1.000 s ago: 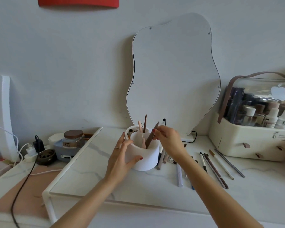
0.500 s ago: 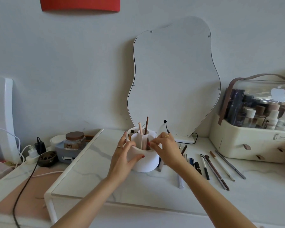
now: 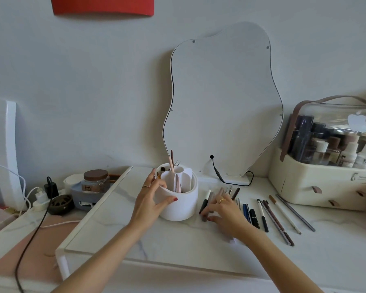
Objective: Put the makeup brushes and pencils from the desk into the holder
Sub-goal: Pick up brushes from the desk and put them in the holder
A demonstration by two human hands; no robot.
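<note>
A: Where does the holder stand?

B: On the marble desk, at the centre of the view. The left hand wraps its near-left wall, thumb at about six o'clock on the rim and fingers around nine o'clock, so it grasps the holder and steadies it. A few sticks already stand inside, toward twelve o'clock.

A: And the right hand?

B: It lies spread over the pencils, which rest in a loose row at three o'clock from the holder. Its fingertips touch a black-and-white stick and a blurred one beside it. Whether it has pinched one yet, I cannot tell; the fingers look flat rather than clenched.

A: What could go wrong?

B: The sticks lie close and nearly parallel, so I judge a sweeping grab could roll the neighbours toward the near edge at six o'clock. Taking several at once may fan them, and a tip could catch a divider inside. If the left hand loosens, a sideways poke might tip the holder toward the jar at nine o'clock.
</note>
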